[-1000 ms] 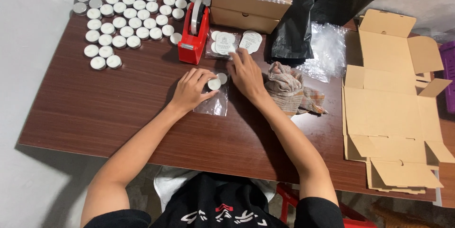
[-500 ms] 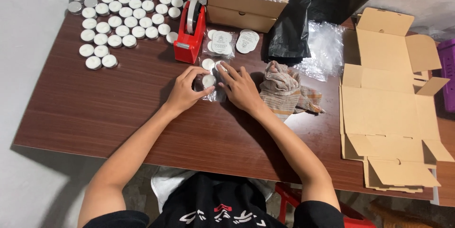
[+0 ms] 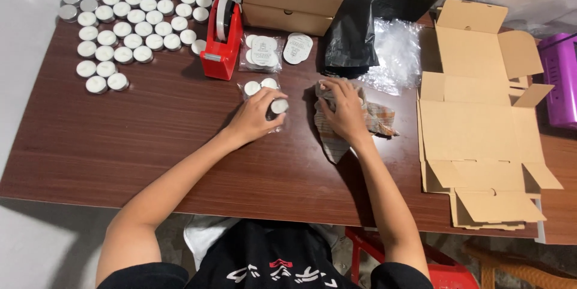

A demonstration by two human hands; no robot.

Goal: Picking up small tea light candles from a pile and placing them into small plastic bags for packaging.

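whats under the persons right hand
A crumpled checked cloth lies under the right hand, spread on the brown table. Whether anything is wrapped inside the cloth is hidden.

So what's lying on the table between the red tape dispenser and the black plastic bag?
In the head view, between the red tape dispenser and the black plastic bag lie two small clear packets of white tealights, side by side on the table.

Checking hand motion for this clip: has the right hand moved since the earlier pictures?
Yes. The right hand left the bag of candles and went right onto the checked cloth, away from the red tape dispenser.
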